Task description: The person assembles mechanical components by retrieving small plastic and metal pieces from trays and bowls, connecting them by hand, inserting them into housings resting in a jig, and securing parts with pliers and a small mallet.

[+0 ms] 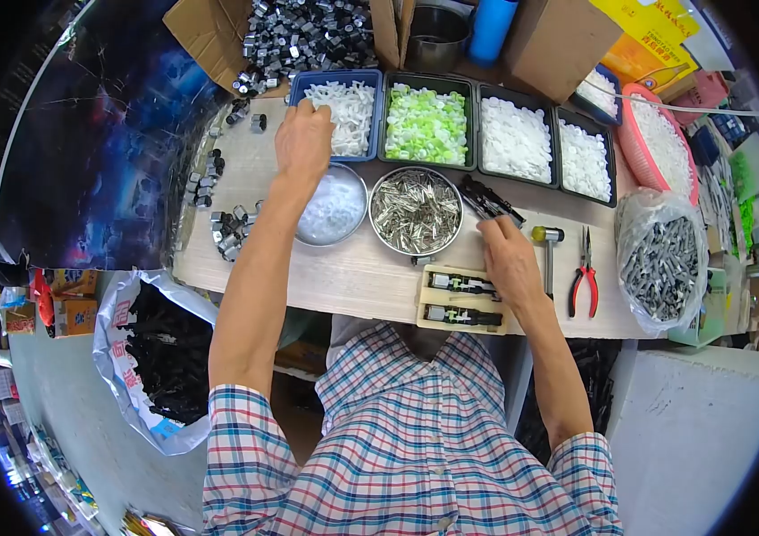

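Observation:
My left hand (304, 141) reaches over the left edge of a blue tray (377, 116) of small white plastic parts (349, 112). Its fingers are bent together, and whatever they may hold is hidden. My right hand (513, 261) is at the right end of a cream-coloured fixture (430, 296), fingers curled in; nothing between them can be made out. Two black assemblies with metal and pale green pieces (461, 315) lie in the fixture's slots. Just above the right hand are black plastic parts (488, 198). A steel bowl of shiny metal pins (416, 211) stands between the hands.
A bowl with white contents (333, 207) sits under my left forearm. Trays of green (427, 125) and white parts line the back. Right are a hammer (549, 255), red-handled pliers (584, 281) and a bag of dark parts (661, 268). Loose metal-and-black pieces (233, 234) lie left.

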